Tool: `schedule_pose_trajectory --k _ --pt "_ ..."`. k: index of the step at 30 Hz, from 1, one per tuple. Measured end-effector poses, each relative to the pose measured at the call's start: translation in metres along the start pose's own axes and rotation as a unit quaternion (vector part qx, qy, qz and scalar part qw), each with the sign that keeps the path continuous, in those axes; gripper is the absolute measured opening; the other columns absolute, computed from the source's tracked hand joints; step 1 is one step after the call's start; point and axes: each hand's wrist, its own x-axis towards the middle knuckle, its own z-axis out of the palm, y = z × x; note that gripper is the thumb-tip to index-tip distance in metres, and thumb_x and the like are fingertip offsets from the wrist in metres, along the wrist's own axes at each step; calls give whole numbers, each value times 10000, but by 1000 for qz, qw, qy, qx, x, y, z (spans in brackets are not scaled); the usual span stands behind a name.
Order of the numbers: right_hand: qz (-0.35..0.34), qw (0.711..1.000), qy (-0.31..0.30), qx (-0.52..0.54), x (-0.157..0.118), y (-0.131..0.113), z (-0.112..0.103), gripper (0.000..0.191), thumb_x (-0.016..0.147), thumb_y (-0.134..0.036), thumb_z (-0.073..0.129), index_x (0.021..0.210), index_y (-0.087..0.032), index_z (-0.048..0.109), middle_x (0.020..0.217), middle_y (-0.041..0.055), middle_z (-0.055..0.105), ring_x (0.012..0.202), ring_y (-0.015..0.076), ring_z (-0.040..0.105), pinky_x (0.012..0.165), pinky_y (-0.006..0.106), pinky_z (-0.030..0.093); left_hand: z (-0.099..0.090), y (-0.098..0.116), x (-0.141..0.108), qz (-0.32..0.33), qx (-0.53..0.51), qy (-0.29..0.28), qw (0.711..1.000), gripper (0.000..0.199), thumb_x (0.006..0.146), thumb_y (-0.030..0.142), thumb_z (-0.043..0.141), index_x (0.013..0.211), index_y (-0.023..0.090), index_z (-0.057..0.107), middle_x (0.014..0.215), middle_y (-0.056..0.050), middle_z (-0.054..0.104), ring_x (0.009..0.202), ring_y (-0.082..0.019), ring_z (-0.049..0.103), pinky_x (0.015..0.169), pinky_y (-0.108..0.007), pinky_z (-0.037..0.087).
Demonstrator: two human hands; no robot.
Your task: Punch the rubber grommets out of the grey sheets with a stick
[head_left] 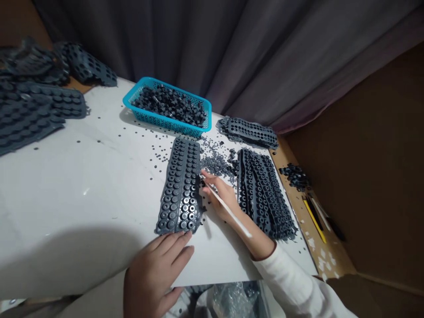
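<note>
A dark grey rubber sheet [179,185] with rows of round raised rings lies on the white table. My left hand [159,269] rests at its near edge, fingers stretched out with the tips touching the sheet. At the sheet's right edge, my right hand [220,196] pinches a thin white stick [230,212], whose long end slants back over the wrist. Small grey discs [217,164] are scattered just beyond my right hand. More ringed sheets [265,190] lie stacked to the right of that hand.
A blue basket [167,115] full of small dark parts stands at the back. Perforated sheets [248,131] lie right of it; more sheets [29,110] are piled at the left. Along the right edge are dark pieces [294,176] and a yellow tool [314,218].
</note>
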Motion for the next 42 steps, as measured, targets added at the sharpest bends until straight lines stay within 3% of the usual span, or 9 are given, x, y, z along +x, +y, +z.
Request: schedule_pose_trajectory --k 5,13,18,25,30,33,36,38,42 --pt "17 993 -48 104 -3 -3 5 156 928 -337 483 998 -214 550 1210 133 632 1179 208 569 965 383 485 -1 0 1 0 7 3 1000 516 635 155 526 1151 176 534 1300 -89 540 1133 -273 491 973 -409 364" --pt "-52 997 -38 -42 4 12 12 153 937 -262 451 978 -192 581 1203 154 632 1085 220 623 895 383 526 -4 1 3 1 13 1 1000 514 624 162 551 1137 186 547 1293 -72 551 1115 -257 502 963 -384 369" --pt "25 998 27 -41 11 8 3 136 936 -269 450 992 -194 549 1218 165 623 1117 233 608 873 380 525 -3 1 2 3 13 14 1000 503 634 167 550 1137 181 555 1304 -70 544 1125 -255 497 971 -382 360" --pt "43 995 -38 81 9 1 4 171 926 -357 482 999 -219 551 1250 122 610 1214 216 537 999 407 449 -3 0 2 4 25 10 1000 482 647 186 560 1129 188 561 1301 -58 553 1108 -249 518 949 -366 392" --pt "15 998 -52 34 12 7 9 162 927 -334 477 983 -214 572 1219 128 626 1155 221 579 954 401 488 -4 1 4 4 31 15 999 469 653 195 561 1122 188 558 1287 -62 565 1106 -247 524 953 -364 389" --pt "5 999 -38 -30 15 13 11 157 928 -295 463 970 -219 594 1248 118 612 1103 216 610 935 381 505 -4 1 4 2 26 20 999 485 634 175 540 1118 188 560 1282 -61 568 1102 -248 522 961 -364 377" --pt "36 998 12 -55 17 15 12 166 924 -265 447 995 -216 589 1273 120 595 1104 230 613 917 393 511 -3 1 2 1 19 23 1000 497 626 165 535 1121 187 559 1289 -58 561 1111 -248 511 975 -366 357" --pt "64 997 28 -37 18 12 10 159 923 -267 447 1000 -206 572 1262 136 600 1110 244 612 902 400 512 -2 1 2 -1 14 23 1000 509 622 160 536 1130 191 554 1302 -53 551 1120 -243 502 986 -364 341" --pt "83 996 -7 40 20 4 4 117 925 -299 476 979 -215 537 1268 129 599 1157 230 585 928 389 489 -1 0 1 -3 16 25 1000 533 609 158 540 1140 197 543 1299 -42 553 1113 -235 505 980 -351 338"
